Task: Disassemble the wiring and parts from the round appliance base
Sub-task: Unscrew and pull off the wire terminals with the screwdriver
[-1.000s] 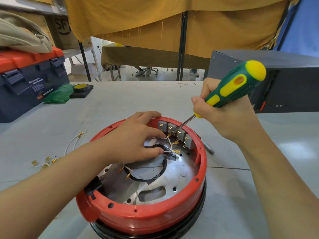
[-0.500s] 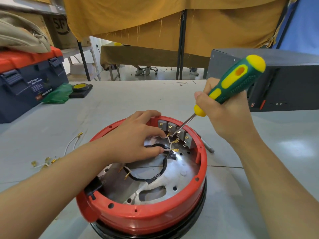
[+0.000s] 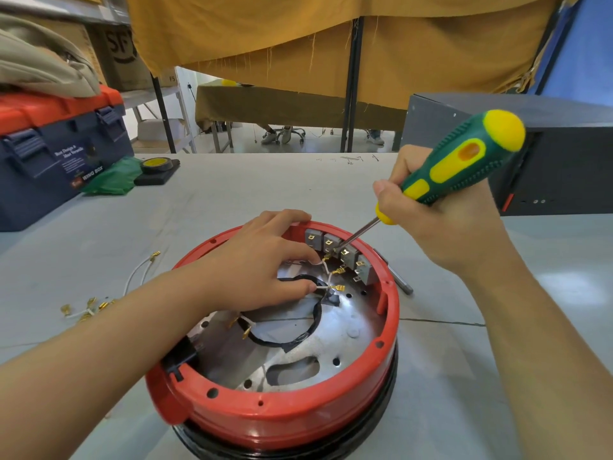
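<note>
The round appliance base (image 3: 282,413), red-rimmed over a black bottom, sits upside down in front of me with a metal plate inside. A row of grey switch blocks (image 3: 335,247) lines its far inner wall. White wires with brass terminals (image 3: 333,278) run from them, beside a black cable loop (image 3: 311,327). My left hand (image 3: 262,260) reaches into the base and pinches a white wire near the blocks. My right hand (image 3: 441,224) grips a green-and-yellow screwdriver (image 3: 461,164), its tip set at the middle blocks.
Removed white wires and brass terminals (image 3: 99,300) lie on the grey table at left. A blue-and-red toolbox (image 3: 56,154), green cloth and tape roll (image 3: 156,164) stand at back left. A dark metal case (image 3: 547,151) stands at right. A metal rod (image 3: 403,283) lies behind the base.
The screwdriver handle has shifted slightly while its tip stays at the switch blocks. My left hand keeps its hold on the wire.
</note>
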A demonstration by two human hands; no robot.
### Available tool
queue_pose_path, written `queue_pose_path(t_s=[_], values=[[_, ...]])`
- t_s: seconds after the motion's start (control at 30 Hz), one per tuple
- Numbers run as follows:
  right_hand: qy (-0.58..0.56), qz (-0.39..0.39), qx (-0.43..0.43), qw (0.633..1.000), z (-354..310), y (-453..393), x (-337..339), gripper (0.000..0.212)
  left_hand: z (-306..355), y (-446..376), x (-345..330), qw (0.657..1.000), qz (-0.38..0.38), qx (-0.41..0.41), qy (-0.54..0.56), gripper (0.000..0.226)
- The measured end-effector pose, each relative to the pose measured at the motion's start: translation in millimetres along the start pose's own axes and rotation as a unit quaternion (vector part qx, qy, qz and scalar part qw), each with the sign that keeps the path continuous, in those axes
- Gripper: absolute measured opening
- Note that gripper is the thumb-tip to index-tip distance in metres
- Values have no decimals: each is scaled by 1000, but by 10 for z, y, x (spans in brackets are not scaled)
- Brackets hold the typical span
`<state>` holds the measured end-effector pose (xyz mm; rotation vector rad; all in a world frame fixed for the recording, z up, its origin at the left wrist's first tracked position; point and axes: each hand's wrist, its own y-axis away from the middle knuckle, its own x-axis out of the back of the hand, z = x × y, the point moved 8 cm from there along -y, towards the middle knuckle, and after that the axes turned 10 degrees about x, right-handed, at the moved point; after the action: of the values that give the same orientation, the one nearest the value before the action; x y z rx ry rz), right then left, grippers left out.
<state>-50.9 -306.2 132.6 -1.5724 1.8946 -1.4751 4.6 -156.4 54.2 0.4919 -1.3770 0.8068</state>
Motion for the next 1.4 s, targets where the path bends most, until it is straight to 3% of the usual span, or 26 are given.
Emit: queue_pose_path(t_s=[0.57, 1.17, 1.4], values=[[18, -126, 3, 992, -77, -5, -76, 14, 9, -2, 5, 1000, 1, -1, -2, 38], [-61, -19, -54, 997, 262, -4, 12, 31, 19, 9, 1, 1000, -4, 1, -9, 39], [-39, 30, -76, 996, 281, -2, 55, 33, 20, 3, 0, 1000, -1, 1, -12, 38]])
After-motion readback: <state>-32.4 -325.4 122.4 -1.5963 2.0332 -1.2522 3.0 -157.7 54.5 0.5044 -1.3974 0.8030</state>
